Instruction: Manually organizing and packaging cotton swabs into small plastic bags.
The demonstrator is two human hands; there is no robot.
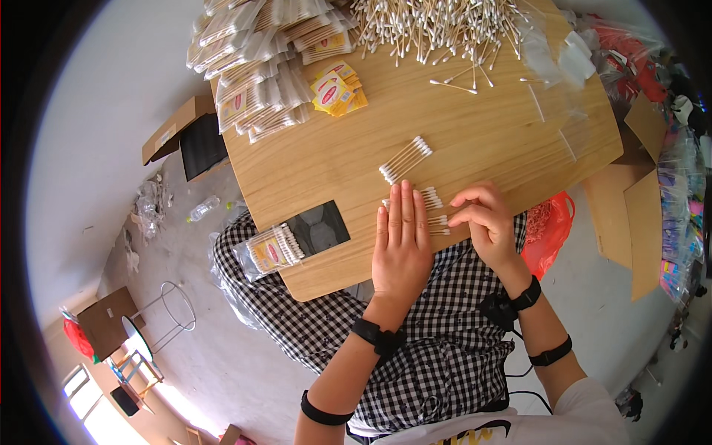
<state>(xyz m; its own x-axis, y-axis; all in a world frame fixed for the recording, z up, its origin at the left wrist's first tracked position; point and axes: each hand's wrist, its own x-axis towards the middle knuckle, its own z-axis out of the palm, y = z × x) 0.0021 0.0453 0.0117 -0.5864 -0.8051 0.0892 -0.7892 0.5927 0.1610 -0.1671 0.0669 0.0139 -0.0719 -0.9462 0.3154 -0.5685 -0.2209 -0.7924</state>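
My left hand [401, 241] lies flat, fingers together, pressing down on a row of cotton swabs [432, 199] near the front edge of the round wooden table [482, 141]. My right hand [483, 217] is beside it, fingertips curled and touching the swab ends that stick out to the right. A separate small bundle of cotton swabs [406, 159] lies just beyond my hands. A big loose heap of swabs [437, 26] covers the table's far side.
Packed swab bags [256, 52] pile up at the far left, with yellow label cards [338, 90] beside them. One filled bag [268, 252] and a dark phone [319, 226] lie left of my hands. Clear empty bags [552, 111] lie at right. Cardboard boxes [638, 200] stand around.
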